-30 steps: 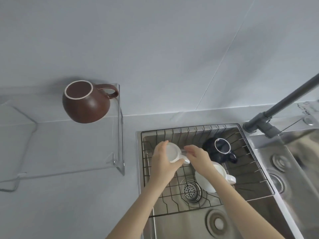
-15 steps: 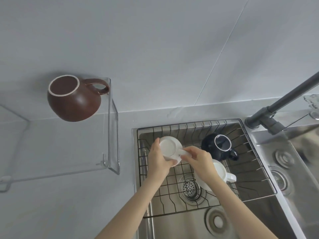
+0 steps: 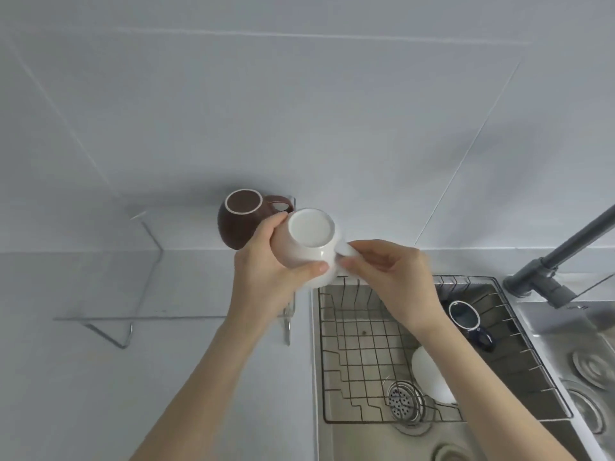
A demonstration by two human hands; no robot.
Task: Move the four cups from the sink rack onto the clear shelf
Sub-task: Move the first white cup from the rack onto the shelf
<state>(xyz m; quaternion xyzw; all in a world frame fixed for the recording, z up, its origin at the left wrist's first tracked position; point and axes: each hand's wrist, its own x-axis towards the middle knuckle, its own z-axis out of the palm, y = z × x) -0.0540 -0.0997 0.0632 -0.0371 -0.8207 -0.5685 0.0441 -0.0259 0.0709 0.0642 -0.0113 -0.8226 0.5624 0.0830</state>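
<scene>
A white cup (image 3: 309, 242) is held upside down, base facing me, above the gap between shelf and sink. My left hand (image 3: 266, 271) wraps its body; my right hand (image 3: 389, 274) pinches its handle. A brown cup (image 3: 241, 217) stands upside down on the clear shelf (image 3: 109, 284), just behind the white one. In the wire sink rack (image 3: 352, 354) a dark blue cup (image 3: 467, 319) stands upside down at the back right. Another white cup (image 3: 429, 377) lies there, partly hidden by my right forearm.
A dark grey faucet (image 3: 562, 257) reaches in from the right over the steel sink (image 3: 366, 440). A drain strainer (image 3: 404, 400) sits under the rack. The shelf's right wall (image 3: 289, 314) stands close to the rack's left edge. A second basin (image 3: 589, 361) lies at far right.
Both hands have lifted the white cup out of the rack and carried it up and left toward the shelf, beside the brown cup. The view has shifted left.
</scene>
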